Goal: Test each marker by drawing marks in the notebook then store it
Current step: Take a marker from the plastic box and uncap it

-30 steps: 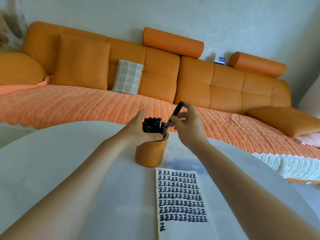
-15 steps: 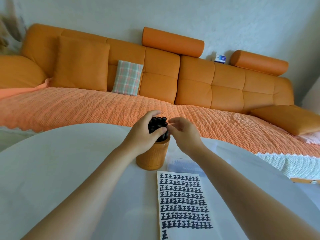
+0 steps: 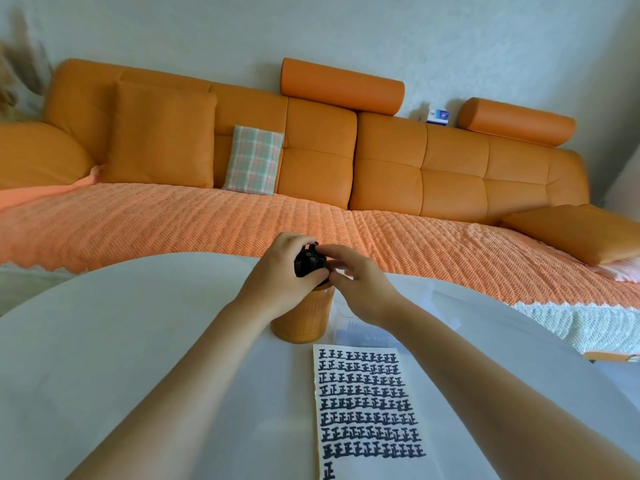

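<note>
White counter fills the near ground, rounded at its far edge. Nearest on it lies the notebook, its open page covered in rows of thick black marks, with one lone mark under the last row. Both bare forearms reach forward over the counter, one on each side of the page. Just beyond the notebook stands an orange holder, with something clear and blurred beside it. A bundle of black markers stands in the holder, caps up. The left hand curls round the bundle from the left, thumb in front. The right hand meets the caps with bent fingertips; I cannot tell whether it pinches one. Beyond the counter runs an orange sofa with a woven throw and a plaid cushion, against a pale wall.
</note>
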The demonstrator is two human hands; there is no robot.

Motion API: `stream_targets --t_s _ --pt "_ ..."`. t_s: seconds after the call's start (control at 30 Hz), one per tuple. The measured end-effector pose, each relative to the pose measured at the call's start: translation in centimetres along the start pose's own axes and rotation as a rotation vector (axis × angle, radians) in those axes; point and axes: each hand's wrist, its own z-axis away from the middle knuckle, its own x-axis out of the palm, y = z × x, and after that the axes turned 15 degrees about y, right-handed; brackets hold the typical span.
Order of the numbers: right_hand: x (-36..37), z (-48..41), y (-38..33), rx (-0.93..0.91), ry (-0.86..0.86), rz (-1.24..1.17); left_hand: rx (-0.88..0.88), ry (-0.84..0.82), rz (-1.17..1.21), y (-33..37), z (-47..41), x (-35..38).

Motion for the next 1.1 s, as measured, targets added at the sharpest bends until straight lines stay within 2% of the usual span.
stream_targets --t_s 0.17,0.33,0.47,0.53,0.63,0.7,0.8,0.93,1.1 --pt "0.3 0.6 -0.3 -0.082 -0.056 0.108 -0.066 -0.035 0.002 0.2 -0.2 -0.4" --pt "-0.7 1.0 -0.3 -0.011 -0.079 0.096 -0.103 -0.021 -0.006 0.5 0.0 -0.7" --pt "-3.1 0.9 0.4 0.003 -0.026 0.314 -0.143 0.032 0.042 0.6 1.7 -1.2" --pt "-4.4 0.8 1.2 0.068 -0.115 0.468 -0.163 0.047 0.032 0.4 2.8 -1.4" --pt "-5.7 0.7 1.8 0.117 -0.376 0.725 -0.252 0.006 -0.008 -0.3 3.7 -1.3" --pt "-5.9 0.9 1.8 0.149 -0.514 0.790 -0.294 -0.013 0.016 -0.7 4.1 -1.1" --pt "-5.7 1.0 2.1 0.159 -0.625 0.840 -0.279 0.035 0.032 -0.6 4.5 -0.7" --pt "-5.3 0.6 3.8 0.228 -0.620 0.822 -0.285 0.119 -0.018 -0.2 4.7 -0.2" --pt "-5.4 0.3 3.3 0.259 -0.480 0.674 -0.250 0.082 -0.045 -0.3 4.9 -0.1"
